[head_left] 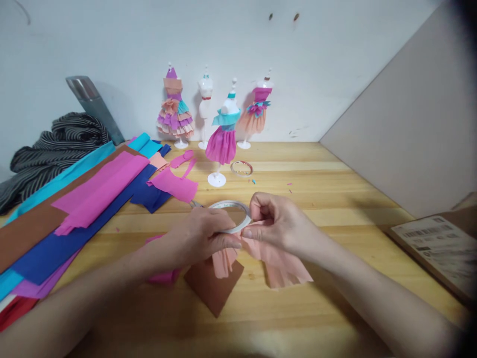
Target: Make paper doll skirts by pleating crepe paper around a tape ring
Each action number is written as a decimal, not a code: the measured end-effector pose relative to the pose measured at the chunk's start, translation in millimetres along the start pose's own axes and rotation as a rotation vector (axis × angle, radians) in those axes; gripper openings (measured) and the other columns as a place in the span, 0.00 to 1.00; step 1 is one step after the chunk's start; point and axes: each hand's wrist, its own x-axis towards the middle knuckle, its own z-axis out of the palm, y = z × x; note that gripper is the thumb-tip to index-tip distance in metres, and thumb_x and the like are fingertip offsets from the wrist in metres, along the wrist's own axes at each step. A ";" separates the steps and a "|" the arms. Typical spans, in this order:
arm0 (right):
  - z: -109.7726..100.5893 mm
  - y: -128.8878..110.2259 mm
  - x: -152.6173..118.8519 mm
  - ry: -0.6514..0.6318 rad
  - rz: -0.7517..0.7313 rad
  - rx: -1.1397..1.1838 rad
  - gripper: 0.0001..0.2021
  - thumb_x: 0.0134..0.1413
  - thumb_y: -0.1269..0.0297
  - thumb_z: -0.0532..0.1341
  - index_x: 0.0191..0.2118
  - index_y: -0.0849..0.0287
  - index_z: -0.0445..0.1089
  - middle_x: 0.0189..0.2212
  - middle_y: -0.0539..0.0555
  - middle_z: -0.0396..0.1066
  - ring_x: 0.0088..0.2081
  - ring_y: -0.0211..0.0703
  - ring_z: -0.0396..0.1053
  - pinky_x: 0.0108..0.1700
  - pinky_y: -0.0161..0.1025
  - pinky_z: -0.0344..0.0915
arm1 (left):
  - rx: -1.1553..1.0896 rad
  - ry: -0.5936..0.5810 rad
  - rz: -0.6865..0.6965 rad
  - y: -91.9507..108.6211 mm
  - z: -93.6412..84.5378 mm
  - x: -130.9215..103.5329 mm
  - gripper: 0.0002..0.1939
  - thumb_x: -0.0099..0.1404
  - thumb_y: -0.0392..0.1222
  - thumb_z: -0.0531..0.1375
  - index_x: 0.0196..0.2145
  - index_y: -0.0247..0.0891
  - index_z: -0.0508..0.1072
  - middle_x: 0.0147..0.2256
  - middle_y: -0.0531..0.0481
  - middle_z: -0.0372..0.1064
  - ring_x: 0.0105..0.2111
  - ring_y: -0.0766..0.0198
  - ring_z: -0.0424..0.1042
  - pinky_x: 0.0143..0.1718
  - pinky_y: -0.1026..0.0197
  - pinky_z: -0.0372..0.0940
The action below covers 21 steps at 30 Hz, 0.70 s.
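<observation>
My left hand [203, 231] is closed around the near left side of a roll of tape [244, 208], a thin white ring held tilted above the table. Its thumb also presses on peach crepe paper [285, 261]. My right hand [278, 221] pinches the same paper between thumb and fingers, close against the ring's right side. One end of the paper hangs below my left hand, and a wider pleated end spreads to the right below my right hand. Under them lies a brown paper square [216, 293]. The exact grip at the fingertips is partly hidden.
Small dress forms in paper dresses, one in a pink skirt [221, 144], stand toward the wall. Another tape ring [242, 168] lies beside it. Coloured crepe sheets [108, 181], striped cloth [59, 149] and a bottle [97, 107] fill the left. A cardboard box [436, 248] stands right.
</observation>
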 end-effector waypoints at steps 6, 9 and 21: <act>-3.5 -6.2 -1.2 -0.090 0.046 0.017 0.21 0.42 0.53 0.68 0.22 0.57 0.55 0.17 0.42 0.51 0.21 0.30 0.48 0.21 0.31 0.45 | -0.560 -0.106 -0.400 5.4 -4.2 2.5 0.28 0.65 0.60 0.51 0.22 0.33 0.68 0.20 0.54 0.57 0.22 0.70 0.56 0.24 0.66 0.51; -1.6 -6.4 -1.6 -0.115 0.011 -0.006 0.21 0.46 0.49 0.66 0.23 0.57 0.55 0.18 0.42 0.51 0.21 0.31 0.48 0.22 0.32 0.45 | -0.722 -0.064 -0.566 7.0 2.0 4.1 0.29 0.63 0.63 0.52 0.22 0.33 0.70 0.20 0.51 0.63 0.22 0.68 0.60 0.24 0.65 0.56; -17.0 -9.5 -7.7 -0.143 -0.079 -0.264 0.24 0.61 0.43 0.49 0.26 0.58 0.58 0.23 0.47 0.55 0.25 0.36 0.56 0.26 0.34 0.54 | -0.793 -0.095 -0.645 14.2 1.8 4.7 0.24 0.55 0.59 0.61 0.17 0.35 0.64 0.17 0.55 0.61 0.18 0.72 0.59 0.21 0.68 0.54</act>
